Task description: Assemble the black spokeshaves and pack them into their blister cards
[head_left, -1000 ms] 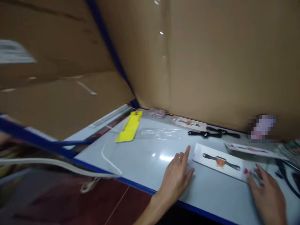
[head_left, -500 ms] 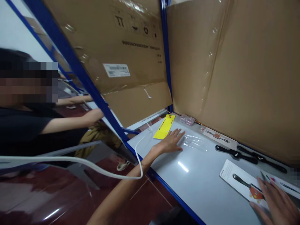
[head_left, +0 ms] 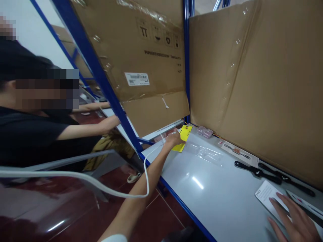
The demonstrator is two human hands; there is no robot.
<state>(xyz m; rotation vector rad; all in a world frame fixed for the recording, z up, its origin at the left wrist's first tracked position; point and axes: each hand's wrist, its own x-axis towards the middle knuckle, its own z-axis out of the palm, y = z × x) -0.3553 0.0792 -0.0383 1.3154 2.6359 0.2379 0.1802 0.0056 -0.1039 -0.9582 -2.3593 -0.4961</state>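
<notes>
My left hand [head_left: 174, 138] reaches to the far left corner of the white tabletop, its fingers bent at the left edge of a yellow printed card [head_left: 186, 132]. The thumb lies over the card; the fingertips are partly hidden. Beside it lies a clear plastic blister shell [head_left: 205, 154]. At the lower right my right hand [head_left: 294, 215] has its fingers spread over a white printed card [head_left: 264, 192], covering most of its picture. Two black flat-handled tools [head_left: 257, 172] lie behind that card, near a carded tool pack [head_left: 238, 150].
Small pink clear packs [head_left: 205, 131] sit at the back edge. Large cardboard sheets [head_left: 156, 84] wall the table between blue posts [head_left: 186, 60]. A white cable [head_left: 106, 188] hangs across my left forearm. Another person [head_left: 37, 134] sits at the left.
My left hand has moved left from beside the clear shell onto the yellow card, its fingers going from spread to bent. My right hand now covers more of the white card. The view has shifted slightly.
</notes>
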